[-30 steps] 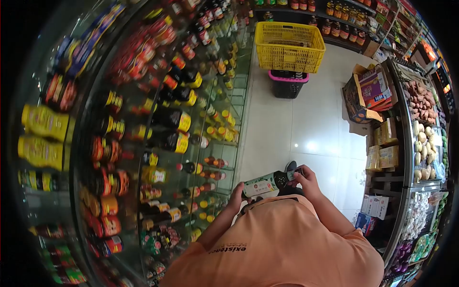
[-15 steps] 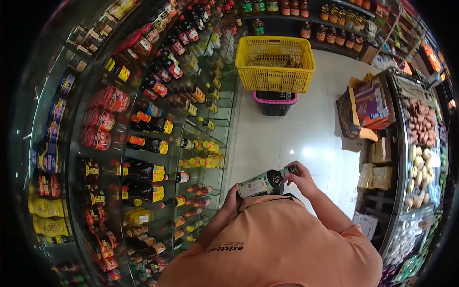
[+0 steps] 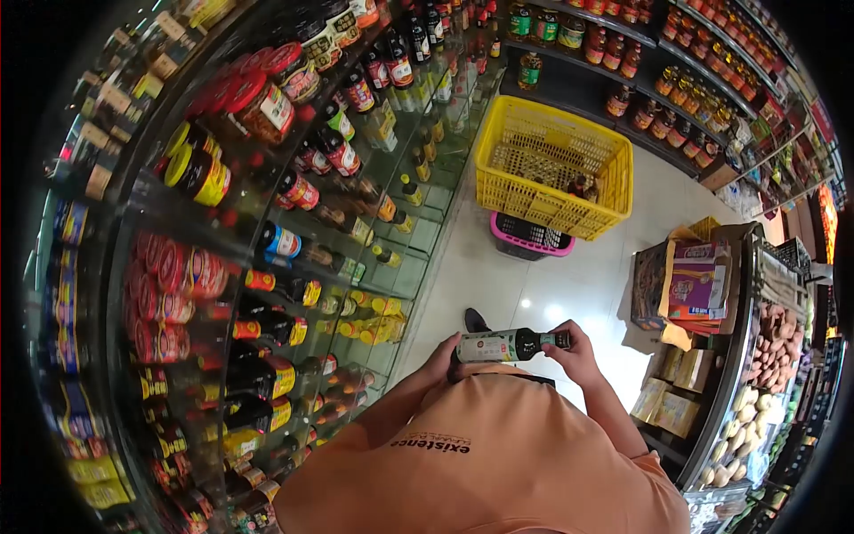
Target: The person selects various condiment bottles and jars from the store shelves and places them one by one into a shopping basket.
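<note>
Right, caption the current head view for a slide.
Shop aisle: left hand at the base, right hand at the neck of a dark bottle, with a yellow basket ahead.

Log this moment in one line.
bottle: held sideways | left hand: at base | right hand: at neck end | yellow crate: ahead

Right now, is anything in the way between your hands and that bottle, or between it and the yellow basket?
Nothing shows between the left hand or right hand and the bottle: both touch it. Toward the yellow basket, a pink-rimmed basket sits on the near side.
</note>
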Demonstrator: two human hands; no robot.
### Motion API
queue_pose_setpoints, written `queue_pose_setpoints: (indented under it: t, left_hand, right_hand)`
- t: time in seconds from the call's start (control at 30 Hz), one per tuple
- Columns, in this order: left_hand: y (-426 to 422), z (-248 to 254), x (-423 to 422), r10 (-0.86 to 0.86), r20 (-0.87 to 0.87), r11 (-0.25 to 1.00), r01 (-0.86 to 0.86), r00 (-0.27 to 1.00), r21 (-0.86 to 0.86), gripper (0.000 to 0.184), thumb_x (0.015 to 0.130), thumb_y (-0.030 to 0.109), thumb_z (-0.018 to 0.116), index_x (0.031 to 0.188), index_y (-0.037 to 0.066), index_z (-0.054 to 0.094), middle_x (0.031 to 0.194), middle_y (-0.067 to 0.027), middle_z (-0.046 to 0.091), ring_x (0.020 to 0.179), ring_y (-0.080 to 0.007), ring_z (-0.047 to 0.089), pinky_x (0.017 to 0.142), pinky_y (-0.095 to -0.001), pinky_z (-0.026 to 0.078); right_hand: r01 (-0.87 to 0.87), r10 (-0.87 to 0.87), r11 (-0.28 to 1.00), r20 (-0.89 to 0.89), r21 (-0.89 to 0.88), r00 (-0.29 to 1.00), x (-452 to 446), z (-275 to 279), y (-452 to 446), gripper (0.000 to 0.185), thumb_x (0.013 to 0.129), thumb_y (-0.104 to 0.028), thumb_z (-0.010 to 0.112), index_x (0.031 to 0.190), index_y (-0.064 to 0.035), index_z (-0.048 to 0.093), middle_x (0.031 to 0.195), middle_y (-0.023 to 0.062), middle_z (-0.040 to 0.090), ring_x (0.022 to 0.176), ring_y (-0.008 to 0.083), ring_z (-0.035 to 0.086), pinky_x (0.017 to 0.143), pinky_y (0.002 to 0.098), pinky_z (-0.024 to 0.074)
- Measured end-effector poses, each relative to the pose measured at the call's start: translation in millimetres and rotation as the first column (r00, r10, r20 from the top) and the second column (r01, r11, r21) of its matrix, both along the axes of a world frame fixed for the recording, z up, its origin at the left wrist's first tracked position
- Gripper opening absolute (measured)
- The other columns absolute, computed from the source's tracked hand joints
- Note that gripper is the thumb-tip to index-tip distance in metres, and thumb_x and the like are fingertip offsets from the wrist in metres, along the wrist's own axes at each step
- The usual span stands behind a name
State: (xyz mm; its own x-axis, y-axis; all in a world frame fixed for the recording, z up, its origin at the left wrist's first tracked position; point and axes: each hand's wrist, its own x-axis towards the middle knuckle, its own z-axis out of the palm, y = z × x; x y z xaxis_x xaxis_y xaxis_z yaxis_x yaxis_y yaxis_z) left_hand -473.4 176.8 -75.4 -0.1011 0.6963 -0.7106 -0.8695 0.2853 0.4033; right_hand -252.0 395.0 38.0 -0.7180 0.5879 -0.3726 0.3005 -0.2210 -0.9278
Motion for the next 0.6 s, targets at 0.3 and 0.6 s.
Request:
queue_pose_setpoints:
  t: [0.3, 0.6]
  left_hand:
    - [113, 11, -123, -0.089, -0.344, 0.976, 0.151, 0.935, 0.156, 0.048, 0.103, 0.044, 0.038, 0.128, 0.005, 0.049, 0.092, -0.0123, 0.069, 0.074, -0.0175, 0.066, 0.071, -0.0285, 0.054]
    - [53, -79, -150, -0.098, -0.479, 0.908, -0.119, 0.873, -0.403, 0.038, 0.094, 0.039, 0.054, 0.109, 0.004, 0.057, 0.08, -0.0113, 0.068, 0.068, -0.0163, 0.065, 0.063, -0.029, 0.051]
  right_hand:
    - [0.108, -0.114, 0.972, 0.016, 0.208, 0.993, -106, 31, 93, 0.026, 0.079, -0.006, 0.077, 0.096, 0.0007, 0.06, 0.089, 0.0072, 0.069, 0.081, 0.0111, 0.06, 0.074, 0.0282, 0.0497]
    - [0.318, -0.338, 0.792, -0.059, 0.52, 0.939, -154, 30, 265, 0.034, 0.077, -0.019, 0.077, 0.098, 0.0019, 0.06, 0.083, 0.0113, 0.067, 0.078, 0.013, 0.058, 0.071, 0.0298, 0.0479]
